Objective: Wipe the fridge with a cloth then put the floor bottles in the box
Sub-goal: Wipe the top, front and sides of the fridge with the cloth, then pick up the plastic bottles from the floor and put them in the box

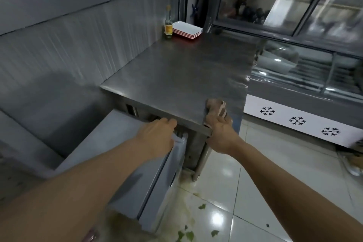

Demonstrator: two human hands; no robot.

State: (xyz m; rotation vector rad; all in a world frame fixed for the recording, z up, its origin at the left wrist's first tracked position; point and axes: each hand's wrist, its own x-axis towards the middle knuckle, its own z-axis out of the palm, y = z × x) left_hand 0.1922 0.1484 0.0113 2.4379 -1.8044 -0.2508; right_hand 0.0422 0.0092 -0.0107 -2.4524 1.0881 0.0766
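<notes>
The steel counter fridge (pixel 176 76) fills the middle of the head view, its flat top bare and streaked. My right hand (pixel 220 129) grips a pinkish cloth (pixel 216 107) at the top's near right corner, the cloth lying on the steel edge. My left hand (pixel 157 133) holds the top edge of the fridge's open door (pixel 157 179), fingers curled over it just under the counter lip. No floor bottles and no box are in view.
A glass bottle with a yellow label (pixel 168 23) and a stack of white rectangular plates (pixel 187 29) stand at the far end of the top. A glass display cooler (pixel 306 65) runs along the right. Green leaf scraps (pixel 188 234) and a wet smear lie on the tiled floor.
</notes>
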